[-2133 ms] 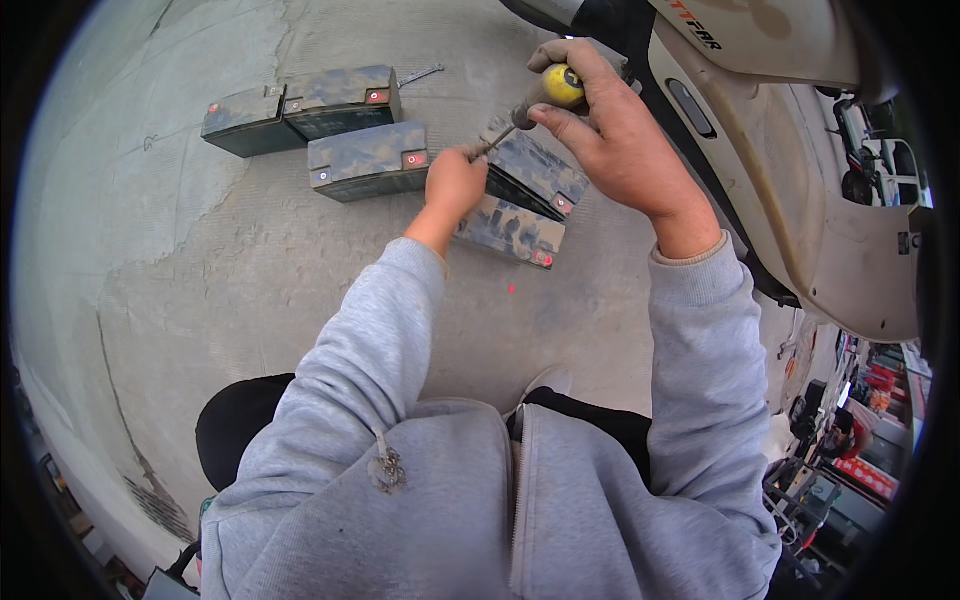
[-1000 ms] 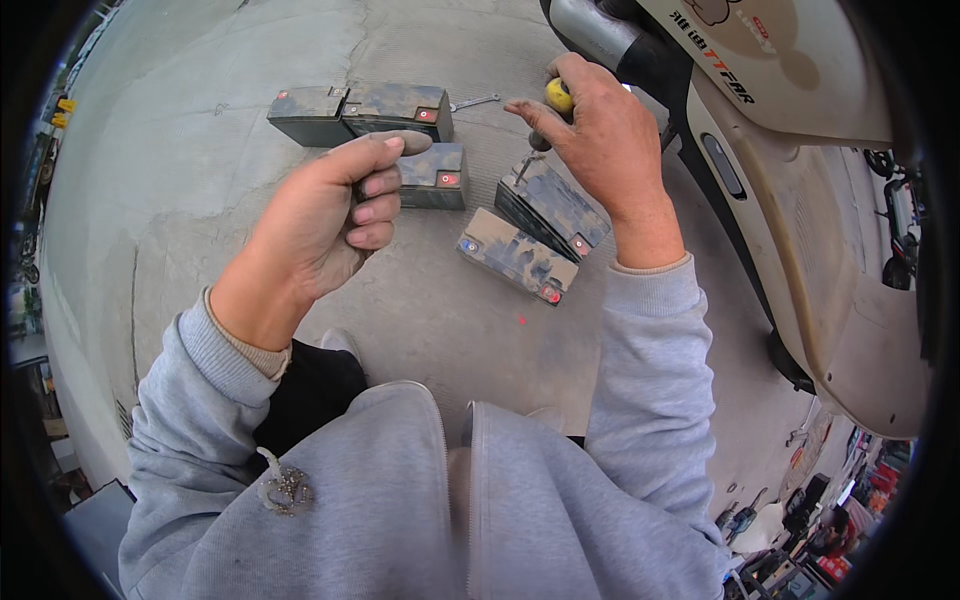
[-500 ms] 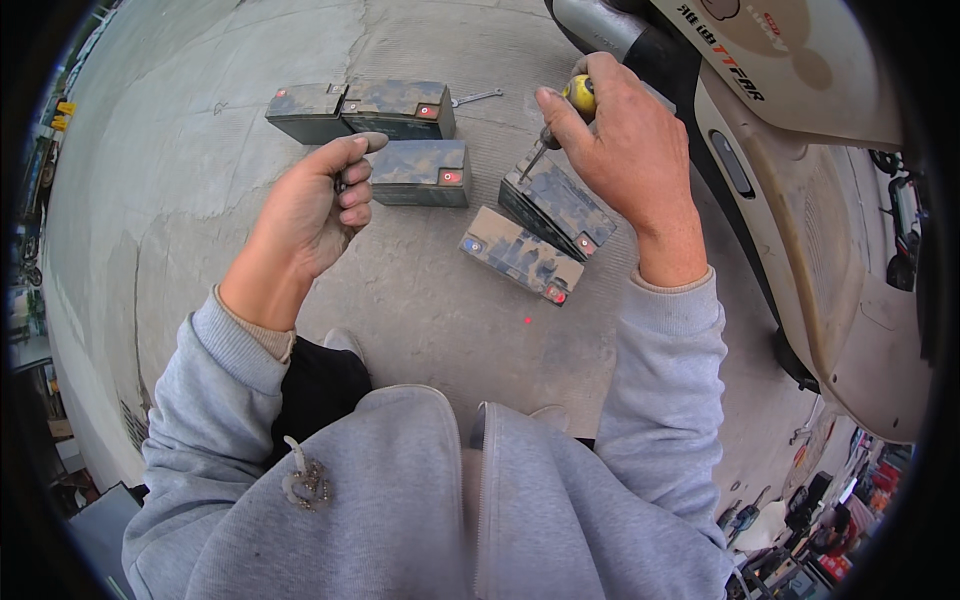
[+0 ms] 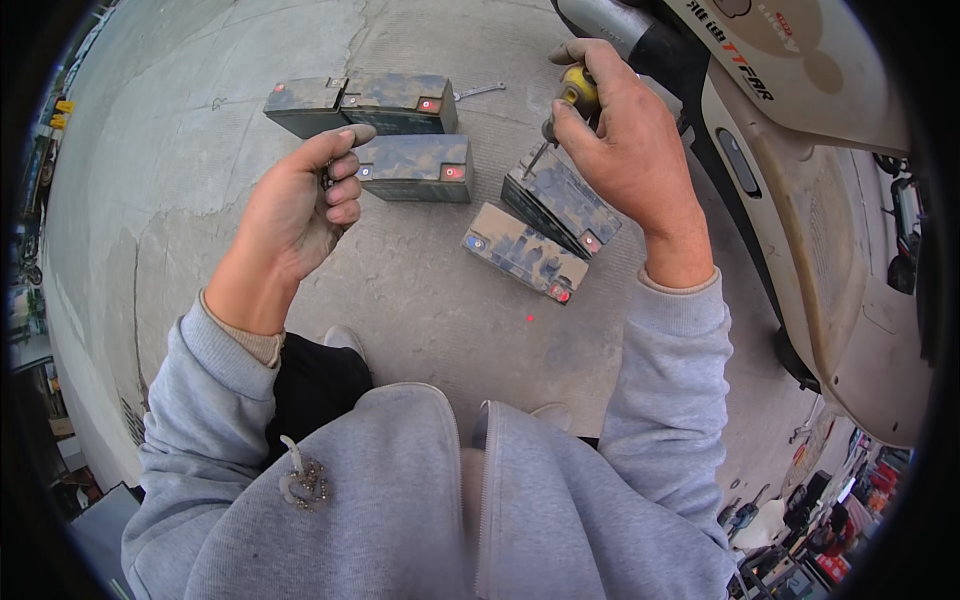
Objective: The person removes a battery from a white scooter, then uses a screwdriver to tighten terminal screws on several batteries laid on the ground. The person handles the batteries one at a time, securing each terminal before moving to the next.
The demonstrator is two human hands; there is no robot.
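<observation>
My right hand [image 4: 645,145] grips a screwdriver [image 4: 577,92] by its yellow and black handle. The shaft slants down to the far-left corner of a dusty, dark battery [image 4: 568,192], where its tip appears to meet the terminal. Leaning close beside that one is another battery [image 4: 525,252] with blue and red terminals. Closed, with the thumb along the curled fingers, my left hand [image 4: 305,200] hovers by a third battery [image 4: 418,165]; something small and dark shows in the fist, too hidden to name. Beyond it, more batteries [image 4: 398,102] stand end to end on the concrete.
An open-end wrench [image 4: 482,91] lies on the concrete floor [image 4: 440,300] beside the far batteries. A beige scooter [image 4: 770,200] stands along the right side. Tools and parts [image 4: 800,510] are strewn at lower right. A red light dot [image 4: 530,318] shows on the floor.
My right index finger has lifted and stretched out over the screwdriver handle. The left fist has moved slightly left and nearer me. The screwdriver tip stays at the same battery corner.
</observation>
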